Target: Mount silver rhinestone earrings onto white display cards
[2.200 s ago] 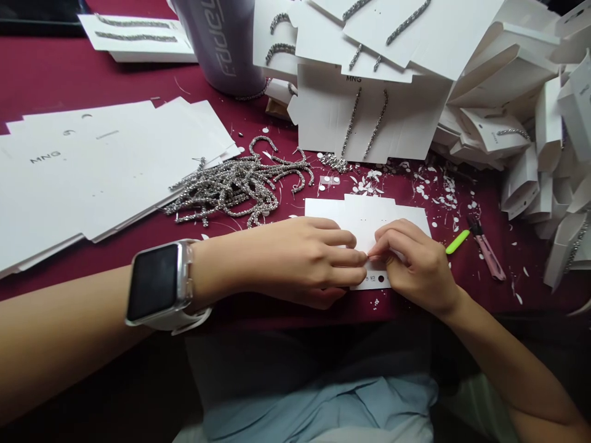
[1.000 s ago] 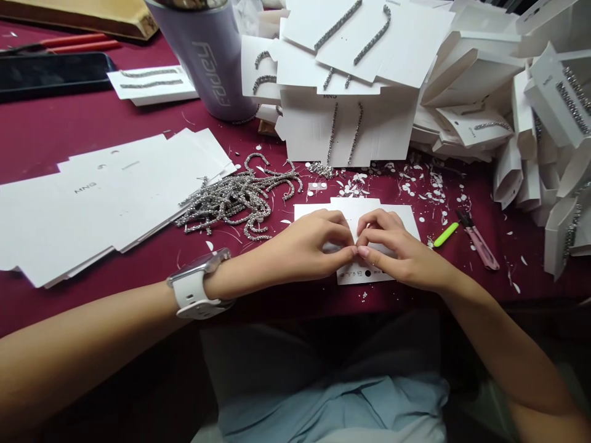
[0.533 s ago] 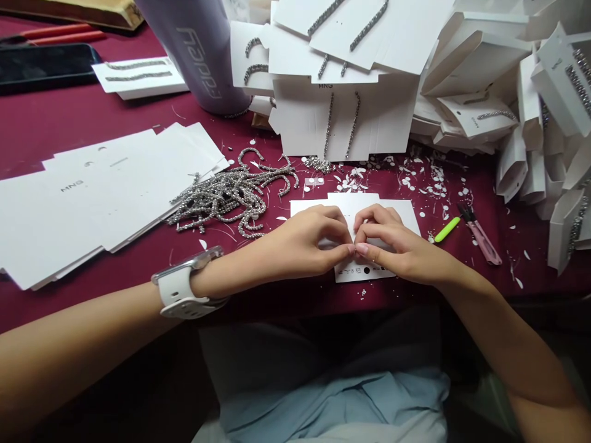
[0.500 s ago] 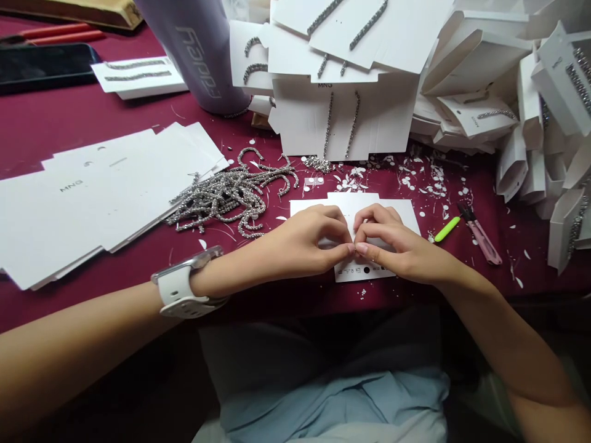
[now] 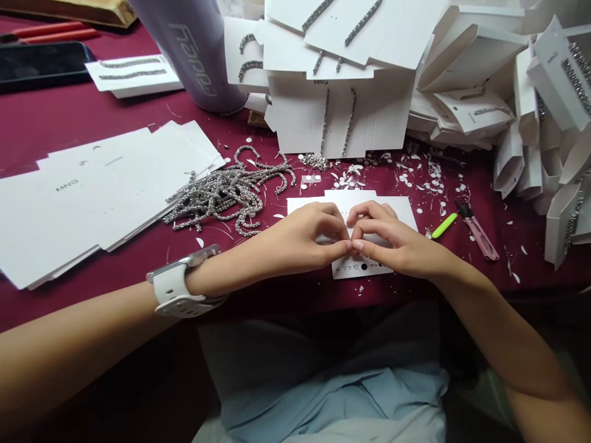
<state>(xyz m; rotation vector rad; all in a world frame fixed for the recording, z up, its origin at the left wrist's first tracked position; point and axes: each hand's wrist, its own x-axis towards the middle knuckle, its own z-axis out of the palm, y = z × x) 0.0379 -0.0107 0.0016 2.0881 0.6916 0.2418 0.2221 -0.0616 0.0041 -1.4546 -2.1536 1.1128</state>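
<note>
My left hand (image 5: 318,237) and my right hand (image 5: 388,240) meet over a white card (image 5: 397,209) lying on the dark red cloth. Thumb and forefinger of each hand are pinched together, the tips touching each other. Whatever is between them is too small to make out. The card has die-cut edges and small black print along its near side. Left of my hands lies a tangled heap of silver beaded chain earrings (image 5: 221,197). Beyond the card is a small pile of tiny silver pieces (image 5: 314,162).
White unfolded cards (image 5: 92,197) are stacked at left. Finished cards with chain earrings (image 5: 339,117) lean behind, beside a purple tumbler (image 5: 194,55). Folded white boxes (image 5: 512,147) crowd the right. A neon pen-like tool (image 5: 445,226) and a pink-handled cutter (image 5: 480,234) lie nearer, among paper scraps.
The view has shifted slightly, so everything sits a little further left and up. Both hands keep the same pinched pose over the card.
</note>
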